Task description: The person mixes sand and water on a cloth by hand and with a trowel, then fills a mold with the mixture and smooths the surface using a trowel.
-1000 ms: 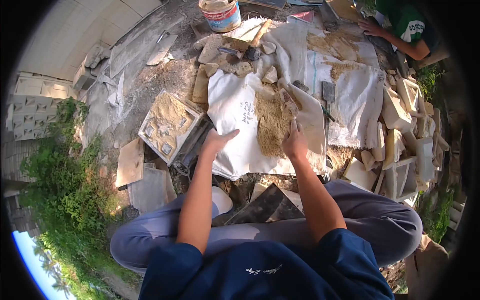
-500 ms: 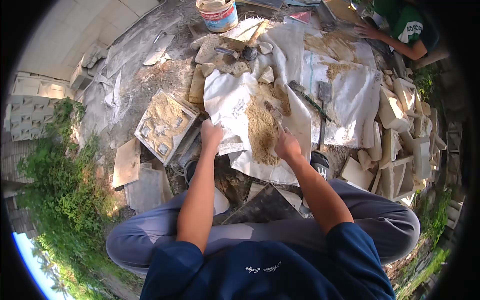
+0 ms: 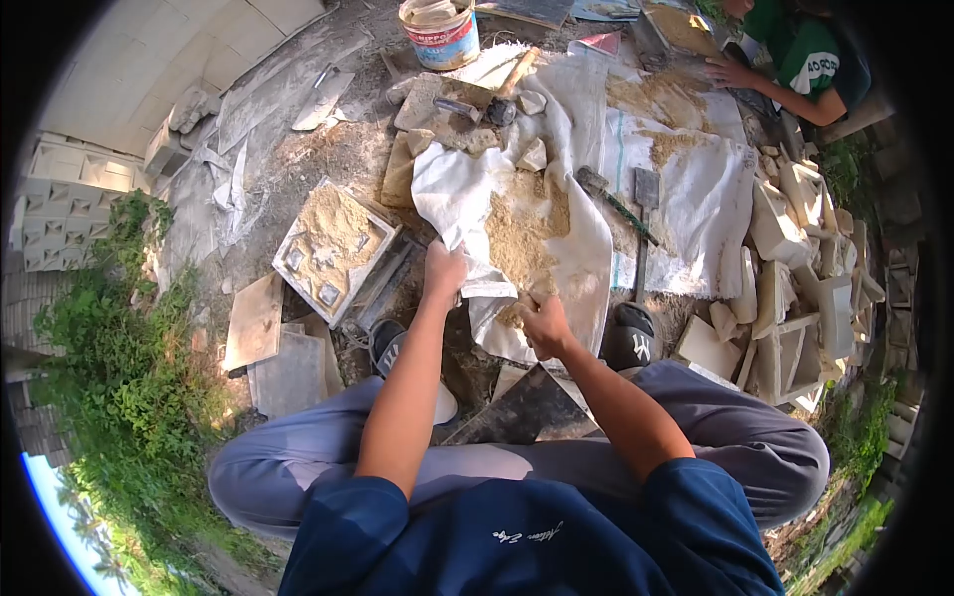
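Observation:
My left hand (image 3: 445, 270) is closed on the left edge of a white sack (image 3: 447, 184), which is bunched and lifted there. Tan sandy powder (image 3: 522, 228) lies along the middle of the sack. My right hand (image 3: 545, 328) is closed at the near end of the powder, by the sack's front edge; what it grips is mostly hidden by the fingers. To the left of my left hand sits a square mould (image 3: 333, 248) filled with powder around several small diamond-shaped pieces.
A hammer (image 3: 515, 84) and stones lie behind the sack, with a paint bucket (image 3: 438, 35) beyond. Right of it are a brush (image 3: 616, 206), a long-handled tool (image 3: 645, 223) and stacked pale blocks (image 3: 795, 238). Another person's hand (image 3: 730, 74) is at the upper right.
My left hand went from open to gripping the sack, whose left edge has been folded inward. My right hand has moved down and left, toward the sack's front edge.

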The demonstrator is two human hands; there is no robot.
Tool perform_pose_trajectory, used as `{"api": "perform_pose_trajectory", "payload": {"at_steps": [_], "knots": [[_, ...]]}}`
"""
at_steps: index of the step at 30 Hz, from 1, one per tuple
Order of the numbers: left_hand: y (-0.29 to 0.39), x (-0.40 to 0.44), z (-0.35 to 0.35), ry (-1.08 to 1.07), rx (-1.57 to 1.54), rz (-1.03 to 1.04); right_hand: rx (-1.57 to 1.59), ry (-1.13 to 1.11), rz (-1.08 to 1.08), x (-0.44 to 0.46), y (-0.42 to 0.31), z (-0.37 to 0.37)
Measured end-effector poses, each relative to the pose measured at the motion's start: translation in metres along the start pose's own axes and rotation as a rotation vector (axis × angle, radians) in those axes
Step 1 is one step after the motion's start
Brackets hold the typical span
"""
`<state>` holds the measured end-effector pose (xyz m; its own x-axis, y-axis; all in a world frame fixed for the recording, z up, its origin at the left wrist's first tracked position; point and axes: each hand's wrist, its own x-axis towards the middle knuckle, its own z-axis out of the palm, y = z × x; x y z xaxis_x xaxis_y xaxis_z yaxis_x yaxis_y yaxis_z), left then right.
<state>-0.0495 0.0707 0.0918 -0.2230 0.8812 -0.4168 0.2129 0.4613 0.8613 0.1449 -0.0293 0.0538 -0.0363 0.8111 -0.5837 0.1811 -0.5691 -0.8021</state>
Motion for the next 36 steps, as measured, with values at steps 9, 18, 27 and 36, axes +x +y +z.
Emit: {"api": "perform_pose_trajectory", "payload": {"at_steps": [9, 18, 27, 36], "knots": [[0.017, -0.002, -0.042, 0.209, 0.22, 0.006, 0.187, -0.126, 0.023, -0.012, -0.03, -0.031], [0.07, -0.021, -0.038, 0.349, 0.721, 0.161, -0.053, -0.155, -0.072, -0.03, -0.092, -0.081], [-0.013, -0.029, 0.026, 0.075, 0.011, 0.628, -0.017, -0.141, 0.027, -0.047, -0.105, -0.074], [0.031, -0.016, -0.005, 0.41, -0.198, 0.769, -0.208, -0.194, -0.012, -0.055, -0.188, -0.044]]}}
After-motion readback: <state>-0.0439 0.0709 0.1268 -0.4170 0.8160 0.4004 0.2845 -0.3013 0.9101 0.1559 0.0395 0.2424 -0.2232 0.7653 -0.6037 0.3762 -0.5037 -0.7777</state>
